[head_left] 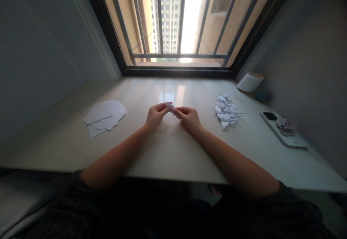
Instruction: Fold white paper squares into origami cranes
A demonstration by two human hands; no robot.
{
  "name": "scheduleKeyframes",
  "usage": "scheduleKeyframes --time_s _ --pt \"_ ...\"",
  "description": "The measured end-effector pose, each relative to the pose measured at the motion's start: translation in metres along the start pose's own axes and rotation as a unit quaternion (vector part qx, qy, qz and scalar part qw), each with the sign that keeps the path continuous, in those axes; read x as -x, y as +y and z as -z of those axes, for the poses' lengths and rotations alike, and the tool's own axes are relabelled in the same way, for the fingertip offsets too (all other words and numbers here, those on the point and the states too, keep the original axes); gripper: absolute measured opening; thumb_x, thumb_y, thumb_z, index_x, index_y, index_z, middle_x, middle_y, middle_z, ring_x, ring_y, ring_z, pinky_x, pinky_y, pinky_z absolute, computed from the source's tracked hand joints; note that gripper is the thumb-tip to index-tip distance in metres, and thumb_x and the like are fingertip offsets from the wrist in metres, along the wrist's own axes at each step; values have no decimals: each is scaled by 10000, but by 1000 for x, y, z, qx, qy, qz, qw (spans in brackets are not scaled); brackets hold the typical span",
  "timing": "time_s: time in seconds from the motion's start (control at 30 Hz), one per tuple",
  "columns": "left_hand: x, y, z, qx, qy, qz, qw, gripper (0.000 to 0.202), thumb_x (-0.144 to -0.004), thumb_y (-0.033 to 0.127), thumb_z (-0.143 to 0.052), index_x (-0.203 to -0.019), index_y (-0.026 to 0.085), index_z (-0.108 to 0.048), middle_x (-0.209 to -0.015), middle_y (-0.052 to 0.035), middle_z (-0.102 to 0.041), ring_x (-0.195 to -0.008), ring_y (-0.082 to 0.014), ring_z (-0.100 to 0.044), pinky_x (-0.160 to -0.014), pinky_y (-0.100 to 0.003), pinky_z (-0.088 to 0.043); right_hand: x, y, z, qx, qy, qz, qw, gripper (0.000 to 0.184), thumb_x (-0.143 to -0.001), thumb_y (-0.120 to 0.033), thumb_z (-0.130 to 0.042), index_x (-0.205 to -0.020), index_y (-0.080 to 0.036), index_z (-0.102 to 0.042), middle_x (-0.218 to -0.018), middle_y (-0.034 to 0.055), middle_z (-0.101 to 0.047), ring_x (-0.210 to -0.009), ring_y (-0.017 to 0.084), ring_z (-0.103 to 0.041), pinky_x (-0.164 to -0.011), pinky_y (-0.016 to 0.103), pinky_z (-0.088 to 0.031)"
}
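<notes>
Between my two hands, above the middle of the white tabletop, is a small folded white paper point(170, 105) with pointed tips. My left hand point(157, 115) pinches its left side between thumb and fingers. On the other side my right hand point(189, 116) is closed on the paper's lower right part. Fingers cover much of it, so its full shape is hidden. To the left lies a fanned stack of white paper sheets point(105, 114). A heap of folded paper pieces with thin points, like origami cranes point(226, 111), lies to the right.
A phone point(283, 130) with a clear grip on its back lies at the right edge. Behind it, by the wall, are a white cylindrical object point(250, 82) and a small dark item point(261, 96). The barred window point(179, 72) borders the back of the tabletop point(173, 156).
</notes>
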State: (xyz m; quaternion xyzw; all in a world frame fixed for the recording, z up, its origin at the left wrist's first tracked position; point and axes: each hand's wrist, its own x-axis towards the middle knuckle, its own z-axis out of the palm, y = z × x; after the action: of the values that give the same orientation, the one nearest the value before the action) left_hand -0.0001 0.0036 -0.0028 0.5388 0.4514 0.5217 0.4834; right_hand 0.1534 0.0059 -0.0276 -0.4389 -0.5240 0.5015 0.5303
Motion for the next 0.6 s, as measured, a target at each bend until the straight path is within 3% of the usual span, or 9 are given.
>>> scheduleKeyframes --time_s 0.6 --pt "0 3 1 -19 19 1 1000 339 -687 442 -743 -900 179 -759 -900 -76 -754 -838 -209 -686 -715 -311 -504 0 -3 1 21 7 -14 1000 416 -587 -548 -768 -764 -172 -756 -650 39 -699 -547 124 -544 -487 246 -366"
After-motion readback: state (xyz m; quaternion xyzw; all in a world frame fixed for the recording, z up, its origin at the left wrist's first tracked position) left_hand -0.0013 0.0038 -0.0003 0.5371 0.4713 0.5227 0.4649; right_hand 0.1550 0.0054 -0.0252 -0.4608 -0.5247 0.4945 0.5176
